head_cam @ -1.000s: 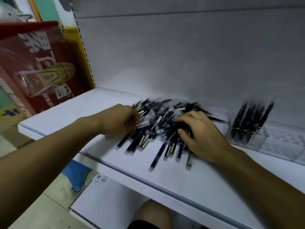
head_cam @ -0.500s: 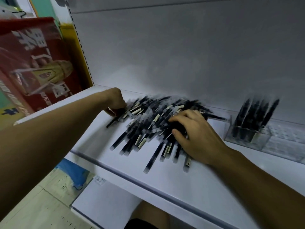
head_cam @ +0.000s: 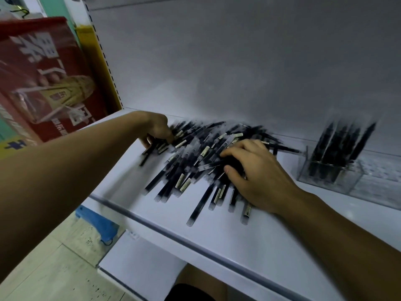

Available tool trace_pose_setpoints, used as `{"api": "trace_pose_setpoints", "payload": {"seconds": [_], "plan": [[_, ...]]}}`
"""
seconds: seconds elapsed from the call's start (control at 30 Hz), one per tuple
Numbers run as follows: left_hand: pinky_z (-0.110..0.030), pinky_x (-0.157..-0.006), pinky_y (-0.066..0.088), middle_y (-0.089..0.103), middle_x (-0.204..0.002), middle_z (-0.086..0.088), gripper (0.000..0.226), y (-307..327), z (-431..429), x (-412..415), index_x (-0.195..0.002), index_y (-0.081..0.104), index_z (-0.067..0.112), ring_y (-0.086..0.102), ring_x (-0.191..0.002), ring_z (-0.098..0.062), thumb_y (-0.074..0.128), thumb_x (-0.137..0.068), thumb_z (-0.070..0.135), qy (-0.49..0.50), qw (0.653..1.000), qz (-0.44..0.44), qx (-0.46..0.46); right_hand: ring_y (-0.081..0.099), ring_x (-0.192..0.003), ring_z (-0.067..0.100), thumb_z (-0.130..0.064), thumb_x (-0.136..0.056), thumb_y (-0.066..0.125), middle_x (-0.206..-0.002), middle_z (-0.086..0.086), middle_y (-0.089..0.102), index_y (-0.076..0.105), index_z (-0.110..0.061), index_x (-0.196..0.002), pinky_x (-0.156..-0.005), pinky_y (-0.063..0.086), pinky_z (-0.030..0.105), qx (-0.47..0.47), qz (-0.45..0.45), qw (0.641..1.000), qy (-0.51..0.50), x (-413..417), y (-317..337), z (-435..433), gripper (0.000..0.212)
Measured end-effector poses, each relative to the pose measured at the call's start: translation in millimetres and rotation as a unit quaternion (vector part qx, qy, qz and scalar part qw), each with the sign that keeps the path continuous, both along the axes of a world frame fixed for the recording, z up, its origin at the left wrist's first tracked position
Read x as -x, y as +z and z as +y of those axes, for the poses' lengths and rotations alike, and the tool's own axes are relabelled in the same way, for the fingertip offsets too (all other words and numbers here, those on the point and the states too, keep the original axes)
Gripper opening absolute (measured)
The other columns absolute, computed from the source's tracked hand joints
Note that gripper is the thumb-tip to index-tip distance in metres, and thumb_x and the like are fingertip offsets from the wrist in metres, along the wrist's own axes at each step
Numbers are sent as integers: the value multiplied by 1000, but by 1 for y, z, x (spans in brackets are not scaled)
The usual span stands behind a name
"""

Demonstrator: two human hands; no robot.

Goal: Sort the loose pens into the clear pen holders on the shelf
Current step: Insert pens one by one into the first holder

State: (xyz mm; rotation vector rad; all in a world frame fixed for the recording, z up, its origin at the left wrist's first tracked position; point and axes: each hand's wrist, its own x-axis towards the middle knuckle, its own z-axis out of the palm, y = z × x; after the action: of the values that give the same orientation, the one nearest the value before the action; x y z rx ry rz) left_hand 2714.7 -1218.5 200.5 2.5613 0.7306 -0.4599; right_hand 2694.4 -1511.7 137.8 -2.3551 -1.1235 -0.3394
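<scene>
Well, the loose pens (head_cam: 195, 161) lie in one tangled heap on the white shelf (head_cam: 238, 246), towards the back wall. Most of them point roughly the same way, so I think it is easier to gather them in bundles than one by one. My right hand (head_cam: 258, 174) lies on the right part of the heap, fingers and thumb curled round a bunch of pens, I judge to keep them together for lifting. My left hand (head_cam: 157, 131) reaches to the far left edge of the heap, its fingers bent down onto the stray pens there; the blur hides whether it already pinches one. The clear pen holder (head_cam: 329, 179) stands apart to my right with some dark pens upright inside, so the sorting seems only begun. A red box (head_cam: 43, 79) stands beside the shelf's left end.
</scene>
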Motion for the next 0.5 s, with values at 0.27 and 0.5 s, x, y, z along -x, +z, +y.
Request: {"api": "trace_pose_setpoints", "payload": {"seconds": [0.27, 0.5], "plan": [[-24, -45, 39, 56, -55, -11, 15, 15, 13, 6, -76, 54, 3, 47, -41, -19, 54, -90, 5, 33, 998, -29, 36, 42, -118, 14, -33, -101, 55, -124, -6, 56, 61, -24, -133, -99, 42, 39, -1, 0, 1000, 0, 0, 0, 0, 34], [-30, -53, 40, 58, -76, -19, 14, 16, 18, -7, -96, 60, -7, 49, -57, -25, 58, -90, 5, 24, 998, -49, -11, 42, -118, 14, -33, -101, 55, -124, -6, 56, 61, -24, -133, -100, 42, 39, 0, 3, 1000, -1, 1, 0, 0, 34]]}}
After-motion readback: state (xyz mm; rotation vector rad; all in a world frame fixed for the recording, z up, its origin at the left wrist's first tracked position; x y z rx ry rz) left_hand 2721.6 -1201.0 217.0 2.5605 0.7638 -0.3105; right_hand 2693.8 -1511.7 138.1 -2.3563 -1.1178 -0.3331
